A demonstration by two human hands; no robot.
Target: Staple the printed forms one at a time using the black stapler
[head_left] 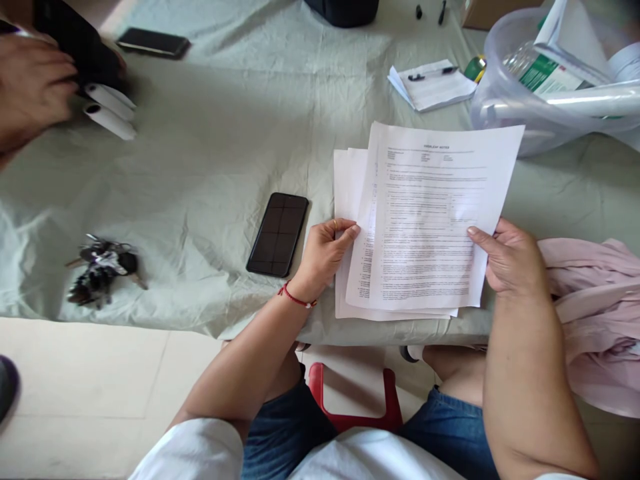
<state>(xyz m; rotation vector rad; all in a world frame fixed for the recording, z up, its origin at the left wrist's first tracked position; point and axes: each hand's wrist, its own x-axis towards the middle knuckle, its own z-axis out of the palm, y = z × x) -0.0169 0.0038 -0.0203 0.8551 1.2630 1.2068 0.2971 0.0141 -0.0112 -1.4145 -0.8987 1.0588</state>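
A loose stack of printed white sheets [425, 220] is held over the near edge of a table covered in pale green cloth [210, 160]. My left hand [325, 253] pinches the stack's left edge between thumb and fingers; a red thread band circles that wrist. My right hand [510, 263] grips the right edge, thumb on top of the front page. The sheets are fanned slightly, the top one tilted to the right.
A dark phone [279, 233] lies left of my left hand, a bunch of keys [103, 267] further left. Another person's hand [30, 90] is at the far left by white rolls [107, 110]. A clear plastic tub [550, 87], notepad with pen [433, 83] and pink cloth [595, 307] sit right.
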